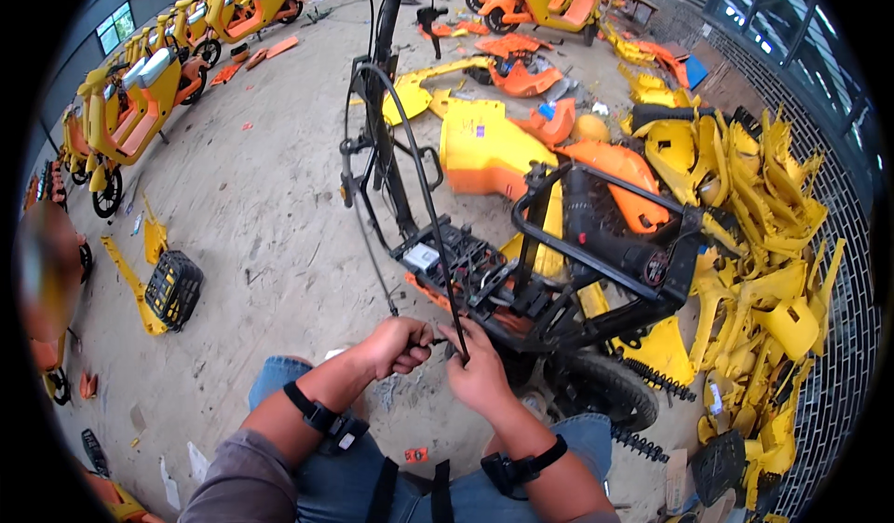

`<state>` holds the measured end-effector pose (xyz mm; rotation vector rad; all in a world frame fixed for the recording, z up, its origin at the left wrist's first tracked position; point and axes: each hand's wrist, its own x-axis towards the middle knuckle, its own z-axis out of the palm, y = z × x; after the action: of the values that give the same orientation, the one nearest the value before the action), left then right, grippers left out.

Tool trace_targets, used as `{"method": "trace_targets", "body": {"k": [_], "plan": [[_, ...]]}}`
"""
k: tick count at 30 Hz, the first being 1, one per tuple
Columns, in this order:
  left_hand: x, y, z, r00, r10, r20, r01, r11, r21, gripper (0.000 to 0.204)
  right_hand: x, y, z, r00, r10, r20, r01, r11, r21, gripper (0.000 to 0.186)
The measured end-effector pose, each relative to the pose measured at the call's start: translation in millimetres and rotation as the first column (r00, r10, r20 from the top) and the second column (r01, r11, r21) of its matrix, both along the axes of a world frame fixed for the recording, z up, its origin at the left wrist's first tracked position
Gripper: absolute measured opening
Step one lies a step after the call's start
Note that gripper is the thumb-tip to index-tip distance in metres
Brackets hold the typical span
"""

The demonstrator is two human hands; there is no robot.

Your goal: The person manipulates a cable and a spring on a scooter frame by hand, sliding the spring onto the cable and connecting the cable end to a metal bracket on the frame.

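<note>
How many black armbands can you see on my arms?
2: one armband around your left forearm, the other armband around your right forearm. I see no more, though others could be hidden.

Workshop with a dusty grey floor (251, 244). On the right, a dark brick wall (835, 337) with pale joints runs below large dark-framed windows (787, 15). Far left, a grey wall (72, 46) holds a small, brightly lit window (115, 27).
</note>
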<state>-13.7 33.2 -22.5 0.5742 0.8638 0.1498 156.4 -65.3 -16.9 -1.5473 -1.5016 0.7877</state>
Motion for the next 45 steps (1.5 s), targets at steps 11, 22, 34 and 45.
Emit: {"method": "trace_targets", "body": {"k": [11,22,34,45], "plan": [[2,-1,-3,0.999,-0.004,0.032,0.005,1.0,-0.02,0.013,-3,-5,0,0.999,-0.022,-0.045,0.017,0.993,-0.116,0.045],[0,-7,-12,0.997,-0.063,-0.05,0.066,0.996,0.061,0.014,-9,-9,-5,0.985,0.107,0.137,-0.072,0.967,-0.243,0.043],[3,-8,-12,0.993,-0.089,-0.078,0.097,0.99,0.099,0.015,-7,-13,-6,0.943,0.195,0.269,-0.118,0.954,-0.277,0.052],[9,-11,-1,0.981,-0.02,-0.191,0.058,0.979,0.198,0.017,-8,-15,1,0.918,0.215,0.333,-0.109,0.945,-0.308,0.049]]}}
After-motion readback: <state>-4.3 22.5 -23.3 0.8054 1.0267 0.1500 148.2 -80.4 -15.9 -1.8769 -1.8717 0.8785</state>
